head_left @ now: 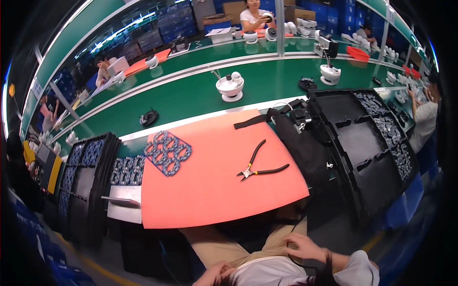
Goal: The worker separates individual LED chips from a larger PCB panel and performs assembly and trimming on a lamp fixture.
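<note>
Both my hands are drawn back at my lap, off the work mat. My right hand point(305, 247) is curled over my right thigh, with a thin black cord point(289, 256) running from its fingers toward my shirt. At the lower edge, my left hand point(215, 273) rests against my white shirt, its fingers mostly hidden. Diagonal cutters point(247, 172) with black handles lie spread apart on the salmon-pink mat point(210, 200). At the mat's far left lies a blue-grey panel of ring-shaped parts point(168, 152). Neither hand touches these.
Stacked black trays hold small parts at left point(85, 183) and right point(360, 143). A metal plate with an upright fin point(125, 202) adjoins the mat. A black bag point(305, 148) lies along its right edge. Beyond, white devices point(230, 88) stand on the green conveyor point(186, 97); people sit across it.
</note>
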Action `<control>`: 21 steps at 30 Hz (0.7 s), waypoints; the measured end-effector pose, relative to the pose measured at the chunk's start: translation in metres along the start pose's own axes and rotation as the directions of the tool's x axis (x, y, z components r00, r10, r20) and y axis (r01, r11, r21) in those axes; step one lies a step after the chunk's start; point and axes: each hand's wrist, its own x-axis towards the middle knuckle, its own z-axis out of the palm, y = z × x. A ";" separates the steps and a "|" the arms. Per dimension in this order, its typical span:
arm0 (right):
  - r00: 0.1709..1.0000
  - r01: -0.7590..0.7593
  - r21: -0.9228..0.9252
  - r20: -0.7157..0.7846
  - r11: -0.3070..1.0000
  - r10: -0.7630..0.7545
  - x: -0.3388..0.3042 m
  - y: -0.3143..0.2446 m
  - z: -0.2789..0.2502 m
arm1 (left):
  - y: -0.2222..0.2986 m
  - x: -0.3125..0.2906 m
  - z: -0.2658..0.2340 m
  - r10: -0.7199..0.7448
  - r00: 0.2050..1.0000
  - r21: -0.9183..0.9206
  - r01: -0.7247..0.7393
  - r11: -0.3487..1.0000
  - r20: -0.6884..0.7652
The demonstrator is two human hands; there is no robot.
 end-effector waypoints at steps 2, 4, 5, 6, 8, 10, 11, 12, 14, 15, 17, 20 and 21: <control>0.828 -0.439 0.212 -0.282 0.873 0.485 -0.043 -0.008 -0.002 | -0.022 -0.008 0.011 -0.029 0.999 -0.034 0.030 0.999 0.042; 0.595 -0.628 0.335 -0.377 0.703 0.710 -0.103 0.017 0.010 | -0.033 -0.022 0.018 -0.050 0.994 -0.082 0.059 0.995 0.101; 0.598 -0.632 0.330 -0.367 0.701 0.712 -0.111 0.036 0.009 | -0.038 -0.029 0.021 -0.059 0.990 -0.098 0.073 0.993 0.132; 0.612 -0.639 0.345 -0.313 0.687 0.726 -0.132 0.045 0.006 | -0.042 -0.037 0.023 -0.068 0.985 -0.115 0.087 0.990 0.162; 0.642 -0.651 0.373 -0.196 0.662 0.741 -0.144 0.054 0.000 | -0.052 -0.053 0.025 -0.087 0.974 -0.144 0.119 0.982 0.211; 0.668 -0.662 0.393 -0.076 0.638 0.740 -0.150 0.065 -0.008 | -0.062 -0.066 0.026 -0.102 0.962 -0.175 0.149 0.973 0.253; 0.680 -0.668 0.401 -0.015 0.627 0.733 -0.149 0.072 -0.012 | -0.066 -0.072 0.026 -0.108 0.957 -0.192 0.163 0.968 0.270; 0.690 -0.674 0.406 0.048 0.617 0.722 -0.147 0.079 -0.016 | -0.070 -0.078 0.026 -0.115 0.952 -0.210 0.179 0.961 0.285; 0.699 -0.693 0.411 0.182 0.592 0.692 -0.142 0.091 -0.021 | -0.078 -0.096 0.027 -0.132 0.940 -0.246 0.215 0.945 0.315; 0.697 -0.705 0.410 0.249 0.579 0.672 -0.139 0.097 -0.024 | -0.080 -0.107 0.029 -0.141 0.934 -0.265 0.234 0.935 0.329; 0.683 -0.729 0.404 0.380 0.552 0.624 -0.130 0.109 -0.027 | -0.084 -0.126 0.032 -0.154 0.921 -0.303 0.270 0.914 0.357; 0.632 -0.772 0.384 0.555 0.507 0.542 -0.113 0.123 -0.032 | -0.089 -0.148 0.037 -0.159 0.900 -0.357 0.317 0.879 0.407; 0.608 -0.787 0.375 0.606 0.490 0.513 -0.110 0.126 -0.033 | -0.090 -0.155 0.038 -0.157 0.891 -0.373 0.332 0.867 0.427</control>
